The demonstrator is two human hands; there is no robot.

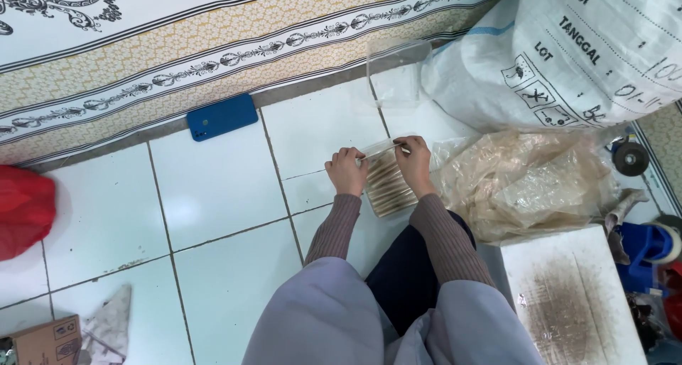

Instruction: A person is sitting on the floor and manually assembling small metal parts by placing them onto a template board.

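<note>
The top edge of a clear plastic packet [387, 184] is pinched between the fingertips of both hands. The fingers of the left hand [347, 170] are curled down onto the packet's upper left corner, and those of the right hand [414, 163] are closed on its upper right corner, so the mouth of the packet is held stretched between them. The packet is filled with flat, tan, stick-like pieces stacked in rows; what they are cannot be told. It is held low over the white tiled floor [213, 194], near the middle of the floor's far edge, with its lower end towards the person's knees.

Ribbed brown sleeves [444, 237] are worn on both forearms, and a pale lilac garment [334, 315] is spread over the lap.

Just beside the right hand, a heap of crumpled clear and brownish plastic [529, 184] is lying on the floor. Behind it, at the far right corner, a large white woven sack [568, 45] is propped, and an empty clear bag [398, 70] is standing just left of the sack. A blue phone [222, 116] is lying at the far edge of the floor against a patterned mat [177, 60]. A white board with a dark smudge [568, 301] is seen at the near right, a red bag [25, 209] at the left edge, and a cardboard box [46, 344] at the near left corner
</note>
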